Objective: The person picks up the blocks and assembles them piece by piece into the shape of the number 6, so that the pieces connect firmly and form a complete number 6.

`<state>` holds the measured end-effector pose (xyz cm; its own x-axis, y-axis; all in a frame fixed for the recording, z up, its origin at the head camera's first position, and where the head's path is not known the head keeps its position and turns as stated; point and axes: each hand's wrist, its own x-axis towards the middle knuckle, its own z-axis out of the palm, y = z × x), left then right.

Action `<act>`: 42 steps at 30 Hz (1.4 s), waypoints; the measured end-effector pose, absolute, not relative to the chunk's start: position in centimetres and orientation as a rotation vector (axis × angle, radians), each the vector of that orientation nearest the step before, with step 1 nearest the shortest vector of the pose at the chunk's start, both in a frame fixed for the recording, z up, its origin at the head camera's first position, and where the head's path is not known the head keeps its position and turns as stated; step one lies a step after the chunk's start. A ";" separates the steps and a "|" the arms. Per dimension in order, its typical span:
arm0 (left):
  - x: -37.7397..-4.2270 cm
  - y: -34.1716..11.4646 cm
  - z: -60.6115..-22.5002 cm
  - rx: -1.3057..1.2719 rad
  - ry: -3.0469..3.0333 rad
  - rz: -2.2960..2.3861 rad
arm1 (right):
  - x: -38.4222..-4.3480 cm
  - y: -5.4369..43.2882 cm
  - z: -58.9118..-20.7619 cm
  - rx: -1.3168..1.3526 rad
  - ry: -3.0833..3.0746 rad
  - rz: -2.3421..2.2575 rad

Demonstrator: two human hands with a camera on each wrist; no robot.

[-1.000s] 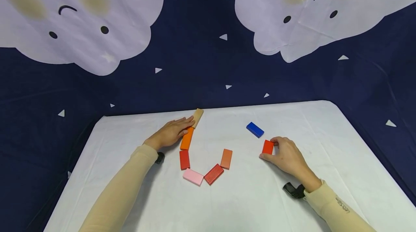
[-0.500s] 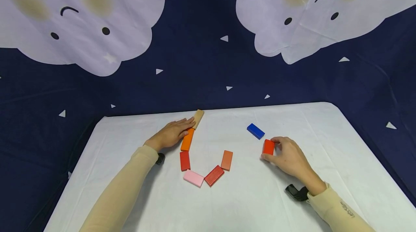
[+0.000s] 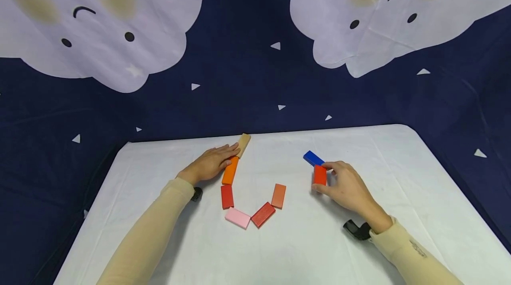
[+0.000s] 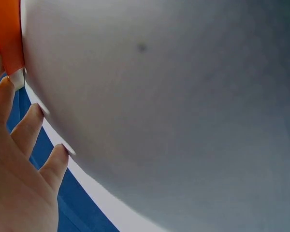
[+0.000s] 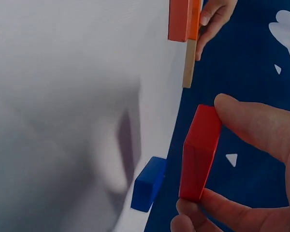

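My right hand (image 3: pixel 346 186) pinches a red block (image 3: pixel 320 175) between thumb and fingertips. In the right wrist view the block (image 5: pixel 200 152) is held above the cloth, its shadow falling apart from it. A blue block (image 3: pixel 312 158) lies just behind it, partly overlapped in the head view. My left hand (image 3: pixel 208 164) lies with extended fingers at the join of an orange block (image 3: pixel 229 171) and a beige block (image 3: pixel 243 145). Nearer the front, a red block (image 3: pixel 227 197), a pink block (image 3: pixel 237 217), a dark red block (image 3: pixel 263 215) and a salmon block (image 3: pixel 278 196) continue the curved row.
White cloth covers the table (image 3: pixel 295 249), whose back edge runs just behind the beige block. A dark blue backdrop (image 3: pixel 239 54) with printed clouds rises beyond it. Black wrist cameras (image 3: pixel 357 230) sit under both wrists.
My right hand has shifted left with the red block, which now overlaps the blue block's near end in the head view. The left hand and the curved row have stayed put.
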<state>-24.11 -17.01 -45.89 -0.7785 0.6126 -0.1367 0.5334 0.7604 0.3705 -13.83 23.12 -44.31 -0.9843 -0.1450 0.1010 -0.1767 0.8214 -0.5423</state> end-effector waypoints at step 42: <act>-24.2 -17.0 -45.9 0.901 2.713 0.439 | -17.9 17.3 -45.0 0.731 -2.901 0.864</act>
<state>-24.25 -17.01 -45.93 -0.7781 0.6127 -0.1383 0.5378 0.7636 0.3575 -17.87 17.32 -44.98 -0.8893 -0.4298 0.1563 -0.4452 0.7357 -0.5104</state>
